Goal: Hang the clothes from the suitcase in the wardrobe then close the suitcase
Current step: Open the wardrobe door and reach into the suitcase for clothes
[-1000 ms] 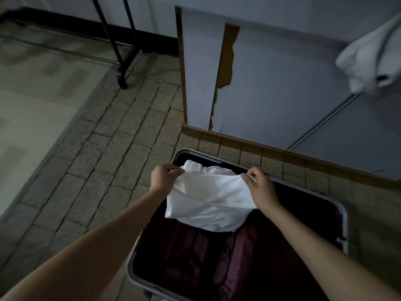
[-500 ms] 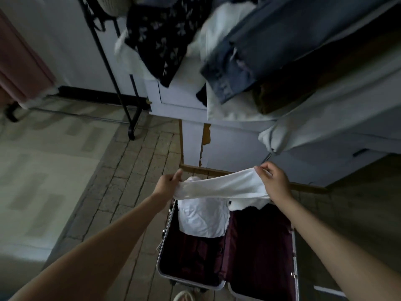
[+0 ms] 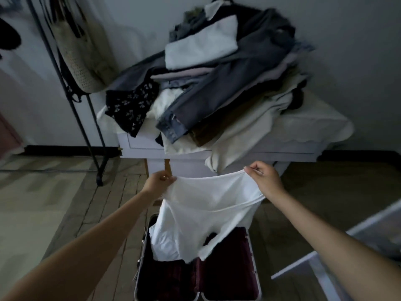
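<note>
Pinched at both top corners: my left hand (image 3: 158,181) and right hand (image 3: 263,178) each clamp fingers and thumb on the shirt (image 3: 206,216), white, stretched wide between them, hanging over the suitcase (image 3: 252,268). Suitcase: open on the floor, dark red lining; the shirt's lower edge drapes into its left half; whether other white cloth lies beneath it, I cannot tell. Beyond: cabinet (image 3: 260,146), pale, against the wall, bearing a clothes pile (image 3: 227,79), jeans and a dark flowered piece among it. Rack (image 3: 86,118), black, left, a bag (image 3: 82,55) hanging from it. Pale frame (image 3: 321,263), lower right.
</note>
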